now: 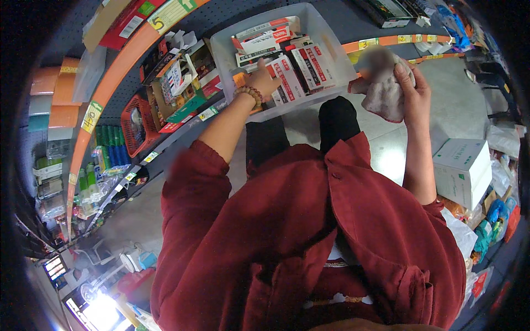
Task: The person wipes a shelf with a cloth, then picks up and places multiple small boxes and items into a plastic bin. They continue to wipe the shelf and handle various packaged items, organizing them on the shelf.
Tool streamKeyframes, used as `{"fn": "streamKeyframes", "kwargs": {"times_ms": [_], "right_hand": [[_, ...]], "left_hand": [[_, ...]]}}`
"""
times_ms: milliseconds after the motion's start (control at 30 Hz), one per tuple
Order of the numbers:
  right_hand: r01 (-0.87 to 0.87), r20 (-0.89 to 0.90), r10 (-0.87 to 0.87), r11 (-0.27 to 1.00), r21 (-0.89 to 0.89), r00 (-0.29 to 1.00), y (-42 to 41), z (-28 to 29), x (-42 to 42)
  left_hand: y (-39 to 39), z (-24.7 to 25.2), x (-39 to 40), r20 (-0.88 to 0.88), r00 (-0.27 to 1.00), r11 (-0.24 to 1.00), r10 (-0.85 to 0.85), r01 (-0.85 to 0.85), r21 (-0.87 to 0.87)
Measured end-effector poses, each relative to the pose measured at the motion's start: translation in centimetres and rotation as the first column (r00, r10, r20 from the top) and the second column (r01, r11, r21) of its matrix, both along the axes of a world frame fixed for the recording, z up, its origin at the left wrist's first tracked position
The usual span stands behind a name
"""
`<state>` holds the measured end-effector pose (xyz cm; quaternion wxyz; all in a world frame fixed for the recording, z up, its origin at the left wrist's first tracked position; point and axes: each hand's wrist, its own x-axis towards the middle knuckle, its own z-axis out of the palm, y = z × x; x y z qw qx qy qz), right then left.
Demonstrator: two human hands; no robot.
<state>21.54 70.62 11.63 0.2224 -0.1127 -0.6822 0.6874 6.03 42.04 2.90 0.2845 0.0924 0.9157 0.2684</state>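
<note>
A translucent plastic bin (337, 74) stands before me, holding several small boxes. My left hand (263, 80), with a beaded bracelet (249, 93) at its wrist, reaches into the bin's left side. Its thumb and a finger are spread over the edge of a white and red printed box (285, 78), and I see nothing held in it. Another white and red box (313, 68) lies to the right, and more boxes (265, 40) are heaped at the far end. Off the bin's right side, my right hand (416, 89) grips a greyish cloth (387, 97), whose upper part is blurred.
Along the left runs a shelf with an orange price rail (120, 49), an open carton (180, 101) and a red plastic basket (136, 126). On the right, a white carton (463, 171) sits among bagged goods. My knees (339, 118) are close under the bin.
</note>
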Motion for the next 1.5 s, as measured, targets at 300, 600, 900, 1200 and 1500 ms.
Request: {"fn": "streamKeyframes", "kwargs": {"times_ms": [300, 600, 900, 1200, 1500], "right_hand": [[0.004, 0.019, -0.003, 0.999, -0.047, 1.000, 0.6, -1.2, 0.2], [0.009, 0.058, -0.007, 1.000, -0.030, 0.998, 0.9, -2.2, 0.1], [-0.013, 0.062, 0.018, 0.997, -0.071, 0.998, 0.8, -3.3, -0.3], [-0.033, 0.162, 0.043, 0.997, -0.065, 0.986, 1.1, -3.6, 0.1], [-0.116, 0.310, 0.059, 0.978, 0.171, 0.949, -1.2, -7.6, -1.1]], "left_hand": [[-0.5, -4.3, -0.2, -0.149, 0.988, 0.996, 0.040, -0.026, 0.091], [0.1, -1.8, 0.5, 0.388, 0.906, 0.775, 0.171, -0.367, 0.515], [-1.3, -3.5, -1.5, 0.579, 0.801, 0.802, 0.154, -0.443, 0.400], [-2.0, -1.5, -3.3, 0.601, 0.795, 0.458, 0.087, -0.568, 0.684], [4.9, -3.1, -2.4, 0.551, 0.832, 0.717, 0.062, -0.422, 0.555]]}}
